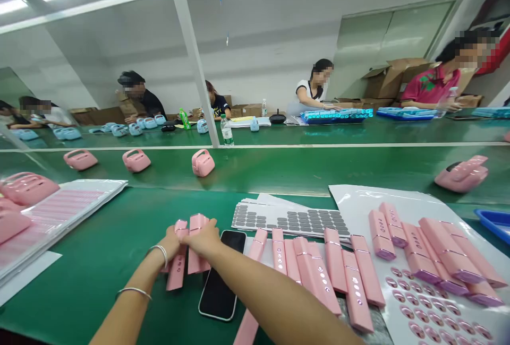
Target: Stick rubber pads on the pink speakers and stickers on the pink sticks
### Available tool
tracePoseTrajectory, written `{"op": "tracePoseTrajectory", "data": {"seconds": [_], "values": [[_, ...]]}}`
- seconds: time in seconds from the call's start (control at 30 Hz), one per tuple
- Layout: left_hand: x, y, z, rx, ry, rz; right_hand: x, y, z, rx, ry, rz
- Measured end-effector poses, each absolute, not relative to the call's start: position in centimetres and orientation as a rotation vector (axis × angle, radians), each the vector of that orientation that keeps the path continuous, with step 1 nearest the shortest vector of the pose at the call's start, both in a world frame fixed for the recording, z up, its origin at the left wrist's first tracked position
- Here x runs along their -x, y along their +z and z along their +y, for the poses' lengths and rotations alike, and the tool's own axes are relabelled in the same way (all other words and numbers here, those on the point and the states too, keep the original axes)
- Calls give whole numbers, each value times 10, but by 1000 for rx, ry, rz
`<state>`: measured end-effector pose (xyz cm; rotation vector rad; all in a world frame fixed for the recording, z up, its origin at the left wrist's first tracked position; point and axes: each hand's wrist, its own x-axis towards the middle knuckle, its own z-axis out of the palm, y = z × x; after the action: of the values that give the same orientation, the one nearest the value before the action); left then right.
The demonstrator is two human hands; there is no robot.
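Two hands at a green table. The left hand (171,244), with a bracelet (161,252) at the wrist, is closed around a narrow pink piece (176,275) bearing a line of shiny buttons. The right hand (205,240) grasps a wider pink piece (195,264) just beside it — both pieces lie in front of the person, left of a phone (218,294). The right forearm passes over the phone. To the right stand out a row of similar pink parts (357,292), sheets of grey labels (287,222) behind them, and a white sheet (346,196) carrying further pink parts and glossy discs (421,315).
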<state>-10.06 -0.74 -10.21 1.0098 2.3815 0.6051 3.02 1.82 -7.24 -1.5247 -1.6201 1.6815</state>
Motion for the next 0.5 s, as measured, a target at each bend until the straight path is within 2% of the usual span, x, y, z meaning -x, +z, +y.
{"op": "tracePoseTrajectory", "data": {"seconds": [0.17, 0.33, 0.5], "values": [[107, -112, -16, -924, 441, 2594, -10, -76, 15, 1677, 1594, -1558], [105, -112, -25, -1195, 362, 2488, 5, -70, 14, 1856, 1567, -1495], [88, -113, -36, -1311, 277, 2504, -8, -53, -5, 1767, 1581, -1550]]}}
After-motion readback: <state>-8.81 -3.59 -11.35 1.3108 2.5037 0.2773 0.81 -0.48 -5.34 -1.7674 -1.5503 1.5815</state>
